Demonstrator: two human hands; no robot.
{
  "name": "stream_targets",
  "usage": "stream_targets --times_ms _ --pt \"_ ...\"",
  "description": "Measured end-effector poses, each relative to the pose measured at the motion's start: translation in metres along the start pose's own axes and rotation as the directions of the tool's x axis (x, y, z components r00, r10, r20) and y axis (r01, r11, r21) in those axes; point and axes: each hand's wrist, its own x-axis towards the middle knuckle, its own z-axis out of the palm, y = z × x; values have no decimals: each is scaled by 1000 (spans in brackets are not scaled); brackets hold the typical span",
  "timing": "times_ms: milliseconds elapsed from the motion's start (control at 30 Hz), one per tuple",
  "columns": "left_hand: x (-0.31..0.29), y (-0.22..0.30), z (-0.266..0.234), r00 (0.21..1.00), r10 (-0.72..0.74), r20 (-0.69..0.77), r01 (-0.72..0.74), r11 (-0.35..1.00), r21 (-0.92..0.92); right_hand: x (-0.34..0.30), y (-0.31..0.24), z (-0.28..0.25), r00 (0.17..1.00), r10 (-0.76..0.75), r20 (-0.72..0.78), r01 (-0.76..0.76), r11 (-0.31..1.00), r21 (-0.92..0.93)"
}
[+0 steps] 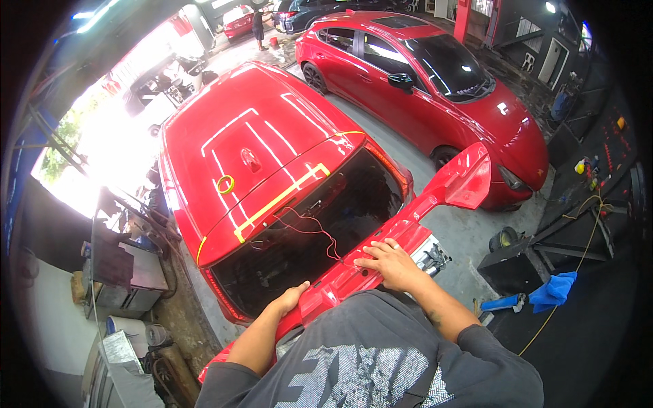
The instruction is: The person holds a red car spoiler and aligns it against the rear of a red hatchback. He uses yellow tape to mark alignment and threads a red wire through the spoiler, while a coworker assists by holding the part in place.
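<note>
Resting against the raised glossy red metal hatch lid (381, 248) of the near red hatchback (258, 156), both hands steady it at the picture's six o'clock. The right hand (386, 262) lies flat, fingers spread; the left hand (291, 297) curls over the edge at seven o'clock. A thin red wire (314, 228) dangles across the dark rear glass (320, 231). Judging so, fitting work on the lid is underway; next calls for a firm grip.
</note>
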Motion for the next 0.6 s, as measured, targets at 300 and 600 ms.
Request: stream_targets --times_ms 300,600 --pt "-3 1 7 1000 -8 0 8 1000 -1 -3 3 1 1000 7 3 -7 1000 4" --pt "18 -16 2 1000 6 -17 -6 1000 25 -3 4 -2 1000 -3 22 3 1000 13"
